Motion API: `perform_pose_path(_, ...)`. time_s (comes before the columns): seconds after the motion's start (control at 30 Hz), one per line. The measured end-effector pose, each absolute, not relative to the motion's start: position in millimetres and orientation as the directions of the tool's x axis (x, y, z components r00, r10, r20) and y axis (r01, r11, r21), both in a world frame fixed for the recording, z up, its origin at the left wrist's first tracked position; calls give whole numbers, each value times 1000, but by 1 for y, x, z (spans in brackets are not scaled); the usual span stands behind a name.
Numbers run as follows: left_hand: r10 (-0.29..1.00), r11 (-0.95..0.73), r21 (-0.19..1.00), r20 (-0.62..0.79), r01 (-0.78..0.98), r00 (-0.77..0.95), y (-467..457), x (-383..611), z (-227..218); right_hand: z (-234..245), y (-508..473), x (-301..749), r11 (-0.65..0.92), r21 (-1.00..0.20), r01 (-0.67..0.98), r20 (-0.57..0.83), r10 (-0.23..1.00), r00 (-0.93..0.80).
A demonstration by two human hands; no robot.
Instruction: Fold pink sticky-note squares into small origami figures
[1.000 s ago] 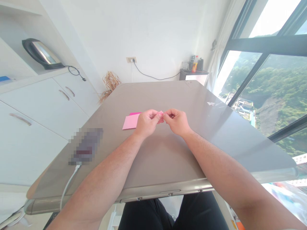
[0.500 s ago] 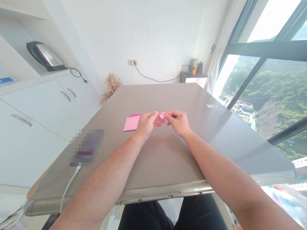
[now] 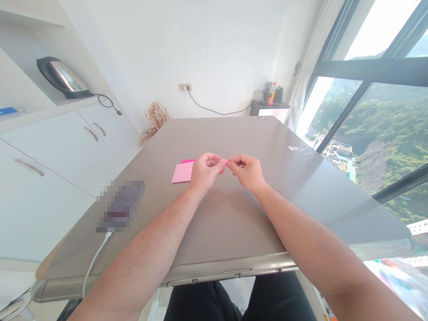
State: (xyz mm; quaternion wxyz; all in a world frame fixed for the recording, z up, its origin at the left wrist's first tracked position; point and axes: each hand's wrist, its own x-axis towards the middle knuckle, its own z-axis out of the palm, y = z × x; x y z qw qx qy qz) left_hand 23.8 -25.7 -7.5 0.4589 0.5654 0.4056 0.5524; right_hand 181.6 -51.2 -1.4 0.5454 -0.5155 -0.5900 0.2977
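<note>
A small folded piece of pink paper (image 3: 224,162) is pinched between my two hands above the middle of the table. My left hand (image 3: 206,170) grips its left side with thumb and fingertips, covering part of it. From the right, my right hand (image 3: 246,170) pinches the other side between thumb and forefinger. Beside my left hand lies a light pink paper sheet (image 3: 181,173) on the table, partly hidden by that hand. A darker pink sheet (image 3: 187,161) peeks out behind it.
The grey-brown table (image 3: 220,223) spans the view. At its left lies a blurred-out dark device (image 3: 122,207) with a white cable (image 3: 95,263). An electric kettle (image 3: 65,78) sits on the left shelf. Bottles (image 3: 271,94) stand on a small cabinet at the back right; a window is at right.
My left thumb and fingers have closed onto the small folded paper, whose fingers were stretched out beneath it before. The paper has turned and shows less. My right hand has barely moved.
</note>
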Motion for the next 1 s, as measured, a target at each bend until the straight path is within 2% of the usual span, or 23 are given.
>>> perform_pose_path(0.2,963,-159,986,144,48,229,-28,22,-5,-2,-52,183,336,-864,376,395,914,92)
perform_pose_path(0.4,957,-238,944,188,228,223,-31,21,-4,-1,-52,186,304,-861,409,352,935,45)
perform_pose_path(0.53,933,-346,839,258,420,253,-33,19,-3,-2,-51,187,317,-830,459,364,931,14)
perform_pose_path(0.63,904,-423,780,325,461,278,-34,19,-2,-3,-51,187,342,-796,499,389,921,-12)
perform_pose_path(0.73,881,-467,745,347,477,321,-35,20,-2,-6,-50,188,410,-705,578,467,882,-57)
perform_pose_path(0.87,865,-500,683,368,532,342,-36,21,-3,-10,-48,188,463,-521,717,564,818,-118)
perform_pose_path(1.0,882,-461,729,315,507,350,-35,21,-3,-12,-48,186,488,-342,803,655,737,-168)
